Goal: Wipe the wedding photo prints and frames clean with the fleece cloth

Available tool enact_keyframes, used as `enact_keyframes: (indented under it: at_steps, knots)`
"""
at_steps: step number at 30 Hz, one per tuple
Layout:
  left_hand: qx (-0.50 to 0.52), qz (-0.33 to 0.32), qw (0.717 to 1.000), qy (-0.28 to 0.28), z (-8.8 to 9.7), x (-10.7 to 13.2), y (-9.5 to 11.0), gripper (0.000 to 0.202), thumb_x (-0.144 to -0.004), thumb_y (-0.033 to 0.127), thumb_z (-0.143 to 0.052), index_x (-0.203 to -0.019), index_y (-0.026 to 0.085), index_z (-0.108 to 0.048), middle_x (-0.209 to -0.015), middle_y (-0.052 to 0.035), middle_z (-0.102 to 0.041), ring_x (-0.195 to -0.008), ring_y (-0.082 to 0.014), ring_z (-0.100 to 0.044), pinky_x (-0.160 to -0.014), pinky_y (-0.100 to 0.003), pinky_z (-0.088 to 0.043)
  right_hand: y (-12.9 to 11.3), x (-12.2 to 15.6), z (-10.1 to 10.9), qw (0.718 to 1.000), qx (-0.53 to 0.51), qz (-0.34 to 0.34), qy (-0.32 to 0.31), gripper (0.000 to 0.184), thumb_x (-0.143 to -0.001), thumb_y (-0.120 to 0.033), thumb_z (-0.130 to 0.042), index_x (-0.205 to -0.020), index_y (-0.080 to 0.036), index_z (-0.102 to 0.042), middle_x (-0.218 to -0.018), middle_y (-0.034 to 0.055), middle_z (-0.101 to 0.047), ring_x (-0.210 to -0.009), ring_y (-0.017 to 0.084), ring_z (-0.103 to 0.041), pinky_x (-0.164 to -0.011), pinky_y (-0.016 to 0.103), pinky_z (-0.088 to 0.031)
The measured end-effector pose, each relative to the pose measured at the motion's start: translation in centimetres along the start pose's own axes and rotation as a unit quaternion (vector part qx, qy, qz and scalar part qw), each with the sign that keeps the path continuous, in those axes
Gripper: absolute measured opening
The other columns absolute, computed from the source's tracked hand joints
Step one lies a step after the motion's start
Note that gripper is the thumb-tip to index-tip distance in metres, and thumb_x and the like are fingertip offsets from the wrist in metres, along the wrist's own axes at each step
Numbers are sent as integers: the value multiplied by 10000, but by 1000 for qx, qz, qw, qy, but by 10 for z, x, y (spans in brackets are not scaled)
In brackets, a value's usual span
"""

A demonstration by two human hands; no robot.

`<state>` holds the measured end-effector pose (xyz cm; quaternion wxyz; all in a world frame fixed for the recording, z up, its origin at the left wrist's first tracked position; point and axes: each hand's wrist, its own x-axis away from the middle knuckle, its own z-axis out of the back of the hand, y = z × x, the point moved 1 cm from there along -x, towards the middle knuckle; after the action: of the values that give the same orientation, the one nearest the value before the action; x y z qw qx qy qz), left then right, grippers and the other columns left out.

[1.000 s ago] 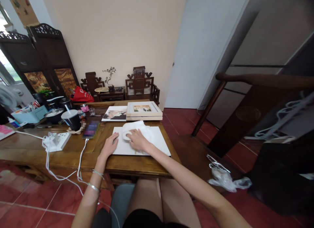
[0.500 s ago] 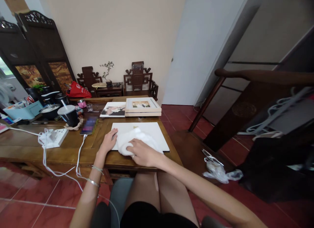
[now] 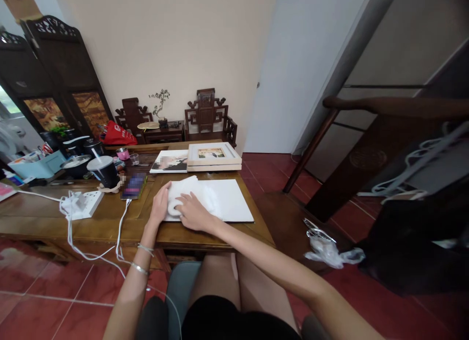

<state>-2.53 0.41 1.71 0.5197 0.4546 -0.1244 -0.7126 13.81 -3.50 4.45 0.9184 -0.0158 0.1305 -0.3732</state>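
Note:
A white flat board lies on the wooden table in front of me. A crumpled white cloth rests on its left part. My right hand presses flat on the cloth, fingers stretched over it. My left hand lies against the board's left edge, fingers extended, touching the cloth's side. Two bracelets sit on my left wrist.
Behind the board stand stacked picture frames and a photo print. A phone, a lidded black cup, a white power strip with cables and kitchen clutter fill the table's left. A crumpled plastic bag lies on the red floor.
My right hand slid the cloth from the board's near edge up and left to its far-left part. My left hand moved slightly farther along the board's left edge.

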Motion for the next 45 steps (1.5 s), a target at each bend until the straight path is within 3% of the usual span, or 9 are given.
enact_keyframes:
  at_steps: [5,9,16,20,24,29,35,41,45]
  knots:
    - [-10,-3,999,-35,-7,1,-3,500,-973,394,-243,-1236,135,-581,-1324,-100,-582,-1251,-203,-514,-1096,-366,-359,-18,48,21,999,-15,40,-28,290,-798,-171,-489,-1035,-139,-653,-1130,164,-615,-1115,296,-510,-980,445,-349]
    - [-32,-1,997,-64,-14,2,-11,430,-946,379,-343,-1132,142,-651,-1258,-108,-632,-1233,-231,-536,-1089,-396,-369,4,54,36,998,-10,-27,-50,290,-807,-169,-475,-1038,-162,-650,-989,133,-650,-959,277,-569,-831,386,-424]
    - [-66,-9,994,-83,-15,1,-16,335,-858,255,-482,-1106,131,-669,-1260,-115,-629,-1221,-246,-551,-1093,-402,-372,57,-25,24,994,-17,-103,-33,241,-921,-230,-485,-1113,-144,-604,-1057,122,-635,-987,251,-591,-835,405,-476]
    - [-79,-14,993,-90,-13,0,-15,333,-852,243,-486,-1107,130,-669,-1247,-121,-636,-1195,-253,-569,-1070,-403,-397,51,-72,13,994,-56,-92,-26,309,-917,-343,-560,-1174,-171,-563,-1190,74,-575,-996,210,-594,-840,415,-512]
    - [-83,-18,992,-97,-12,-2,-16,323,-851,231,-482,-1102,151,-668,-1220,-103,-653,-1168,-246,-586,-1054,-399,-416,49,-79,8,992,-87,-88,-7,296,-923,-323,-554,-1176,-170,-564,-1199,75,-572,-1002,212,-593,-848,409,-507]
    - [-80,-12,992,-96,-13,0,-19,342,-848,239,-484,-1133,165,-657,-1279,-86,-620,-1239,-240,-535,-1101,-422,-365,92,-44,16,988,-100,-119,19,332,-913,-343,-564,-1193,-163,-553,-1195,79,-572,-1003,224,-593,-834,424,-515]
    - [-74,-13,993,-90,-14,0,-20,343,-835,227,-483,-1116,157,-667,-1273,-90,-623,-1241,-242,-534,-1105,-424,-366,137,26,32,983,-70,-168,35,316,-923,-350,-549,-1187,-177,-558,-1204,79,-570,-999,212,-592,-838,417,-515]
    - [-71,-13,994,-85,-15,0,-20,340,-827,225,-493,-1113,163,-667,-1262,-83,-631,-1229,-239,-545,-1101,-414,-375,102,105,41,991,-63,-121,-12,147,-894,-183,-479,-885,-171,-625,-882,92,-622,-872,224,-581,-825,354,-462]
    - [-70,-12,994,-84,-17,1,-20,351,-837,225,-482,-1131,146,-658,-1280,-97,-617,-1242,-243,-532,-1106,-411,-367,81,135,56,989,-119,-54,-66,167,-881,-226,-441,-818,-210,-595,-879,66,-608,-871,225,-576,-820,354,-448]
